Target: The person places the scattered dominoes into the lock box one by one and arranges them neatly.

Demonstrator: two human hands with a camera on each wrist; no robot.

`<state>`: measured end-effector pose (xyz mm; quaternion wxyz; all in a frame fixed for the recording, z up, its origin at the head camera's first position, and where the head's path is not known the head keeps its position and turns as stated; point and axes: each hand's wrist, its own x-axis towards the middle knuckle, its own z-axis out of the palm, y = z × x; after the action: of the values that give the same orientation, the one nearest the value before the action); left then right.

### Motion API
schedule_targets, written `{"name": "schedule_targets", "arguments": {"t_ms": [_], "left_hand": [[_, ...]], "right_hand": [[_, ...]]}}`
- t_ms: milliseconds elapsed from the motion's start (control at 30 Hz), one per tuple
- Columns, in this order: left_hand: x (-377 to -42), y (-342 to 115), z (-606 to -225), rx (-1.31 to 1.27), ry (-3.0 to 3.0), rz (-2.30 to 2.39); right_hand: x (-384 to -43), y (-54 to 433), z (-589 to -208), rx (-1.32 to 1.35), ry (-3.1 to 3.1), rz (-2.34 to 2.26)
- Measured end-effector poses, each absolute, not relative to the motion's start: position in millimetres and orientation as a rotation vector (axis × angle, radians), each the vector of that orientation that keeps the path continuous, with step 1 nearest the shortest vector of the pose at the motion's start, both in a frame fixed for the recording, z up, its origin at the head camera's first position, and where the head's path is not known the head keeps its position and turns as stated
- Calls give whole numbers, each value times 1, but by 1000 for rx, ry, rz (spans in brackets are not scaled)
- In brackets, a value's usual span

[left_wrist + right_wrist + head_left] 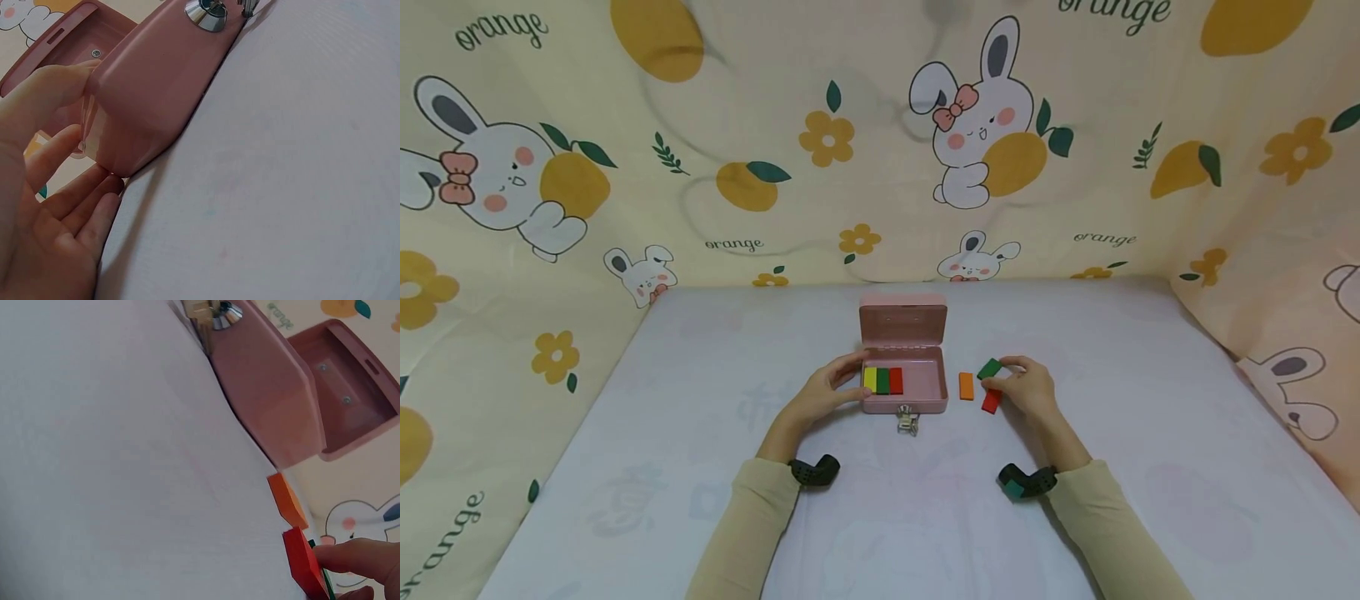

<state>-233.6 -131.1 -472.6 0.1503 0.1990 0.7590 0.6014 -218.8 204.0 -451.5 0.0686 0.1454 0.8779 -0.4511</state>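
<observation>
Three blocks (pixel 883 381) sit left inside the pink cash box (pixel 923 383) the left hand (pixel 822 392) grips; the right hand (pixel 1028 387) pinches a green block (pixel 988 369).

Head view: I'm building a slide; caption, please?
Left hand holds an open pink box of three blocks; right hand pinches a green block beside it.

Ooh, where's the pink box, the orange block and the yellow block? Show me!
Pink box (pixel 156 90): left wrist view, on its outer front wall.
Orange block (pixel 966 386): head view, middle of its top face.
Yellow block (pixel 870 378): head view, on its top face.
</observation>
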Motion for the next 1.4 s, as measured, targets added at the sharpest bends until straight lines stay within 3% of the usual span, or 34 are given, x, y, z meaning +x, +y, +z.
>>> {"name": "schedule_targets", "arguments": {"t_ms": [1400], "left_hand": [[-230,-131,-468,576,2162,1741]], "right_hand": [[-217,201,-444,454,2587,-1440]]}}
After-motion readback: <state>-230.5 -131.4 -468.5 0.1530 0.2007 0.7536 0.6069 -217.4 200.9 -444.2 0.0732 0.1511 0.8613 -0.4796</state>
